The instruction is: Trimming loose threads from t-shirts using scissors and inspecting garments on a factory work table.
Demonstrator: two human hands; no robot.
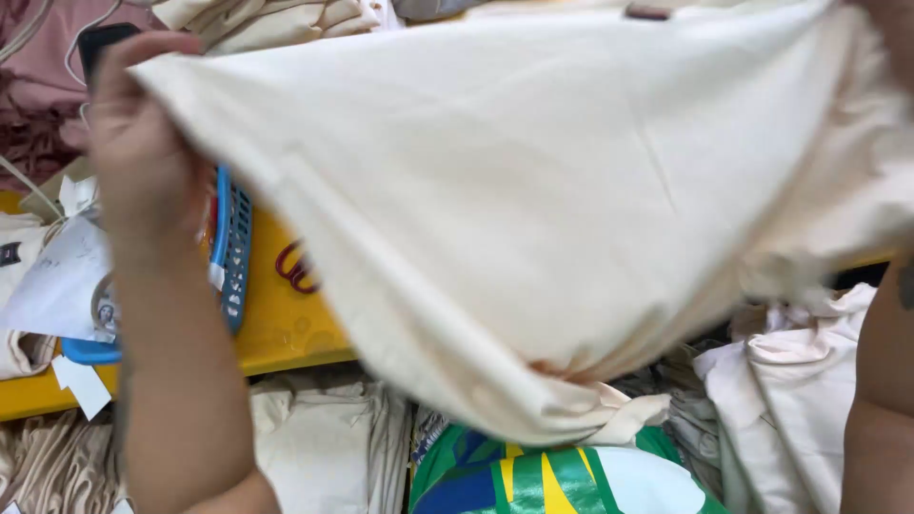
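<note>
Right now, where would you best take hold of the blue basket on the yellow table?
Judging by its pose, the blue basket is best gripped at its exposed right rim, from the right: the left hand and papers cover its other side.

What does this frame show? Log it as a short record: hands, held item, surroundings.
left hand: left hand raised, grip closed on one corner of the cream cloth
right hand: right hand at the top right edge, mostly out of frame, grip on the opposite end of the cloth
held item: cream cloth stretched between both hands, sagging in the middle, blurred
below: yellow surface with a blue basket and paper scraps
foreground: green, blue and yellow fabric, piles of pale garments
</note>
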